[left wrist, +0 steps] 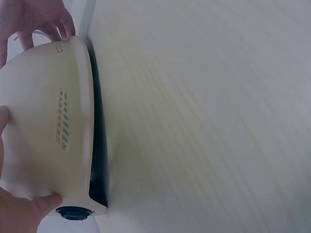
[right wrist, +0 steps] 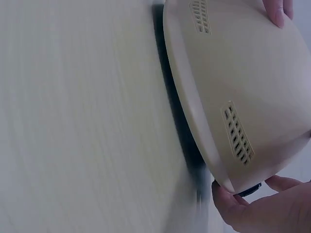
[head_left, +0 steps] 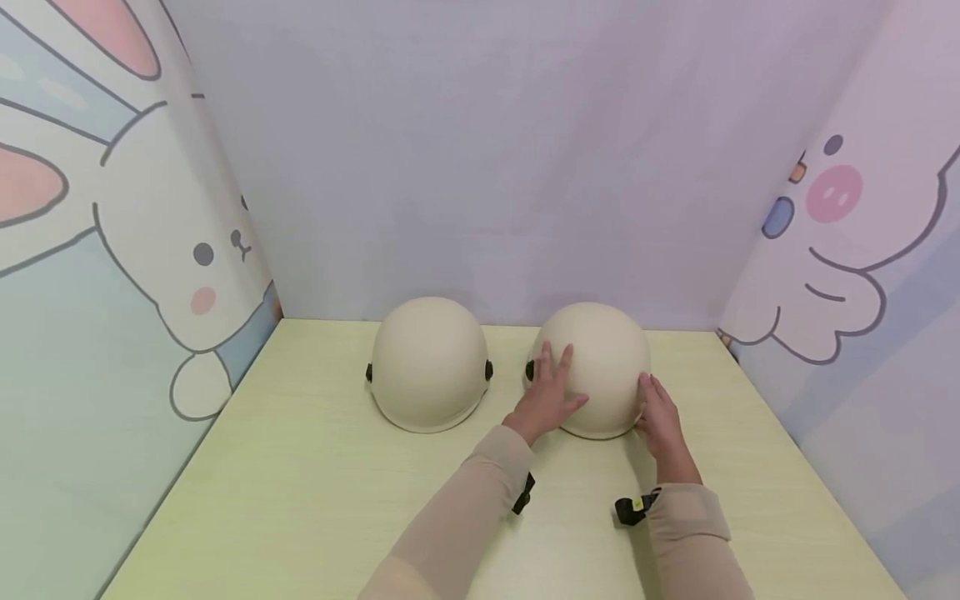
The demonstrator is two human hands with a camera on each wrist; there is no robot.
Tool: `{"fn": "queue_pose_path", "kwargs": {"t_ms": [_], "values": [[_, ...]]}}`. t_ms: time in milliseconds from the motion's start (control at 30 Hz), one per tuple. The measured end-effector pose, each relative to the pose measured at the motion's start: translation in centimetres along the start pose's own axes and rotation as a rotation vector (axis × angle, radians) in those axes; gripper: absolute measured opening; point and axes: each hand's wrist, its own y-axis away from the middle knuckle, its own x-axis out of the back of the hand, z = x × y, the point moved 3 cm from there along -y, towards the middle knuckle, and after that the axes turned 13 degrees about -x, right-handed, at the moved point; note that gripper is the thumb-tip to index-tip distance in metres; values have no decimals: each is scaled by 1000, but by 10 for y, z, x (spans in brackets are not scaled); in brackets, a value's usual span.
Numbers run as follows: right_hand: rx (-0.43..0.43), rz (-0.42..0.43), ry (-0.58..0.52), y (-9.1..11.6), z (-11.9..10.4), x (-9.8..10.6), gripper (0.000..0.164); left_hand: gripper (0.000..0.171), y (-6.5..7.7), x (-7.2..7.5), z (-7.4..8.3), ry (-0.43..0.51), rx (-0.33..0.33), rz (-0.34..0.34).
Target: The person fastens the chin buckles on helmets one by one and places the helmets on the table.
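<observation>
Two cream helmets are on the table: a left helmet (head_left: 429, 367) and a right helmet (head_left: 615, 346). My left hand (head_left: 546, 402) rests spread over the front left of the right helmet, its fingers fairly straight. On the opposite side, my right hand (head_left: 662, 423) grips that helmet's edge. In the right wrist view the right thumb (right wrist: 224, 199) is at the rim, beside a dark knob (right wrist: 250, 190). Slotted vents (left wrist: 63, 121) show on the shell in the left wrist view. A dark band runs under the rim; the helmet's inside is hidden.
The pale wooden table (head_left: 300, 500) ends at a plain lilac back wall (head_left: 480, 167). Cartoon-printed side walls stand left and right, with a rabbit (head_left: 165, 208) on the left one. Black devices are strapped at both wrists (head_left: 633, 508).
</observation>
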Motion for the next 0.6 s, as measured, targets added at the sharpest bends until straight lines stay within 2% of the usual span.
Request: {"fn": "queue_pose_path", "kwargs": {"t_ms": [300, 600], "values": [[34, 98, -17, 6, -7, -3, 80, 88, 3, 2, 0, 56, 29, 30], [176, 236, -14, 21, -21, -7, 73, 91, 5, 6, 2, 159, 68, 75]]}}
